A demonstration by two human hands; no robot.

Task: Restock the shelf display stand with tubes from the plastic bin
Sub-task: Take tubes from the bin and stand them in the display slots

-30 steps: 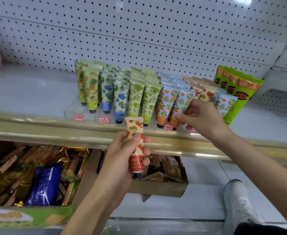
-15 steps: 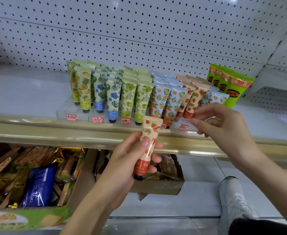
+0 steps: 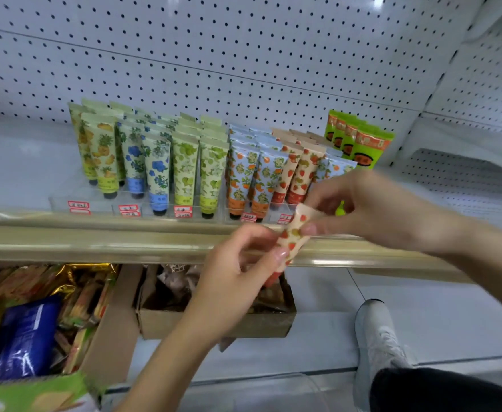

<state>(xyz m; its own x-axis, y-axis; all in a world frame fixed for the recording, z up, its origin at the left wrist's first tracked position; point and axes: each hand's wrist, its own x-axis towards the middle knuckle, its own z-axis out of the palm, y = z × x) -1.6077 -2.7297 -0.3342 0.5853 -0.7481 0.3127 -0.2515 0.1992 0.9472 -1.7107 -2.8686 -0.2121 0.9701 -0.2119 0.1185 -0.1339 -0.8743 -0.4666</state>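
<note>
Pinching one strawberry-print tube (image 3: pixel 295 233) between them, both hands meet in front of the shelf's gold front rail (image 3: pixel 95 243). The left hand (image 3: pixel 238 281) curls its thumb and fingers round the tube's lower part and hides the cap end. The right hand (image 3: pixel 371 209) grips the upper part near the flat crimped end between thumb and forefinger, its other fingers loosely bent. The tube tilts, crimped end up and to the right, just in front of the right end of the clear display stand (image 3: pixel 65 199) and not yet in it. The stand sits on the shelf against the white pegboard (image 3: pixel 244 55), with tubes standing cap-down in rows: pineapple tubes (image 3: pixel 102 156), blue-flower tubes (image 3: pixel 156 171), green-fruit tubes (image 3: pixel 197 171), orange-fruit tubes (image 3: pixel 244 176) and strawberry tubes (image 3: pixel 301 173). Bright green packs (image 3: pixel 362 144) stand just right of the stand. Cardboard boxes (image 3: pixel 214 324) of snack packets sit on the lower shelf, and the clear plastic bin's rim (image 3: pixel 309 382) shows faintly near the bottom edge, beside a white shoe (image 3: pixel 377 337).
</note>
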